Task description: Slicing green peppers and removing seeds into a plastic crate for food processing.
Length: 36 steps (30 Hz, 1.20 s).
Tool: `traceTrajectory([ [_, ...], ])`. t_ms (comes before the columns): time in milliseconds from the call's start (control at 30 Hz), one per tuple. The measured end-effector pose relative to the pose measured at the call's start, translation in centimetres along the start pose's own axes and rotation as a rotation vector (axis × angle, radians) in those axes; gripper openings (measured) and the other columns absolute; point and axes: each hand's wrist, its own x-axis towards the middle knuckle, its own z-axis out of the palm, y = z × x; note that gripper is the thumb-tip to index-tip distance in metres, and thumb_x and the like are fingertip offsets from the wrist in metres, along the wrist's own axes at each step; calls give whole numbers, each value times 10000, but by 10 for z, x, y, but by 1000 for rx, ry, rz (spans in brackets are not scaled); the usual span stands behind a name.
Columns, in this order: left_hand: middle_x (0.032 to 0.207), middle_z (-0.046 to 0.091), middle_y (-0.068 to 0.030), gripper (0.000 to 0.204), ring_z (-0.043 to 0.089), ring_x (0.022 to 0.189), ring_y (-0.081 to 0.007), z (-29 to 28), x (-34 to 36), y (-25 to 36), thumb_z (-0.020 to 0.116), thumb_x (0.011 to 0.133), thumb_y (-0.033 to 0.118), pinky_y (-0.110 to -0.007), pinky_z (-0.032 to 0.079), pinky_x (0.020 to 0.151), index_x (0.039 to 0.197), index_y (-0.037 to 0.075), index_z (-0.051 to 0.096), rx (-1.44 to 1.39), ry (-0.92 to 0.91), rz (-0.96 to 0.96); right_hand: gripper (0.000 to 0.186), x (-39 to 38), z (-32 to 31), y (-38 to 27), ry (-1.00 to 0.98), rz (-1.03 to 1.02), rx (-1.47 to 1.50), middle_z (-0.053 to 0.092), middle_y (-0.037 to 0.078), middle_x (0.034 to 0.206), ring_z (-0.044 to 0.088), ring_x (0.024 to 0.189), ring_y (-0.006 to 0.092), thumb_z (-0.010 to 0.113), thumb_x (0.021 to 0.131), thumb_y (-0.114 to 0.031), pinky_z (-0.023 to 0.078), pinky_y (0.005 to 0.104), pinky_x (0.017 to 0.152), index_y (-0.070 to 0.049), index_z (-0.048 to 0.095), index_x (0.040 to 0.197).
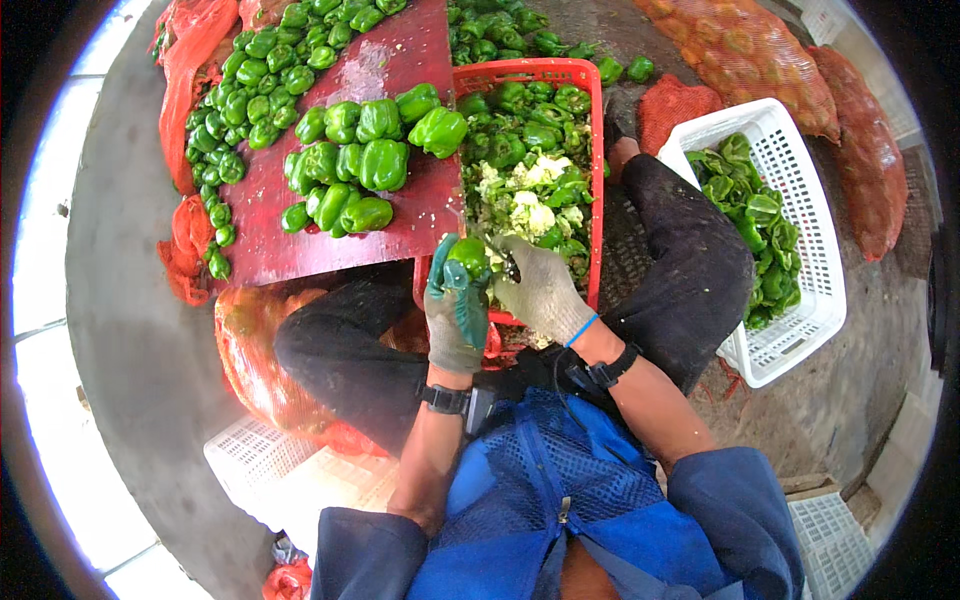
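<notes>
Green pepper (467, 256) sits clasped in the left hand (456, 308); the right hand (543, 290), grip unclear, is just to its right.

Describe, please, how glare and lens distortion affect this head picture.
In the head view, the white strip at far left looks overexposed and bows with the lens; the red board carries a whitish sheen near its top; the green peppers on it show glossy highlights; black fills the corners.

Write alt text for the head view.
A person's grey-and-green-gloved left hand holds a green bell pepper beside the pale-gloved right hand, over a red plastic crate of peppers and whitish scraps. Left, whole peppers lie on a red board; right stands a white plastic crate.
</notes>
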Motion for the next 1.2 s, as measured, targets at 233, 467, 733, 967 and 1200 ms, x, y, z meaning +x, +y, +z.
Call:
traceTrajectory([
  [233, 1360, 708, -93, 823, 714, 1157, -217, -1, 0, -4, 849, 967, 357, -357, 600, 1017, 1611, 20, 464, -25, -14, 63, 743, -6, -2, -13, -147, 12, -35, 748, 309, 1088, 714, 1063, 506, 749, 850, -179, 578, 557, 924, -56, 524, 1547],
  [467, 1348, 717, -84, 789, 723, 1137, -204, 2, 1, 0, 848, 969, 334, -344, 619, 968, 1595, 18, 487, -13, 74, 71, 756, -13, 2, -12, -130, -86, -37, 729, 317, 1177, 711, 1057, 511, 728, 834, -99, 574, 579, 928, -48, 515, 1558],
  [733, 1347, 733, -130, 631, 756, 1132, -252, 4, -8, -2, 782, 992, 231, -379, 648, 954, 1543, 25, 553, -98, 100, 102, 693, -10, 16, -20, -184, -28, -182, 736, 333, 1008, 722, 944, 520, 622, 893, -80, 587, 582, 866, 41, 449, 1552],
  [967, 1336, 738, -121, 436, 730, 1198, -264, -12, -8, -12, 621, 1088, 147, -393, 602, 1050, 1513, 57, 586, -312, 234, -64, 555, -10, 45, -15, -82, -64, -397, 738, 277, 867, 732, 792, 492, 575, 942, -91, 592, 577, 703, 46, 489, 1473],
  [1200, 1266, 739, -110, 397, 736, 1117, -247, -21, -7, -8, 633, 1076, 110, -380, 607, 1012, 1467, 48, 604, -306, 179, -11, 460, -5, 51, -17, -161, -64, -313, 742, 321, 1016, 740, 954, 503, 609, 950, -76, 601, 556, 806, 36, 518, 1386],
])
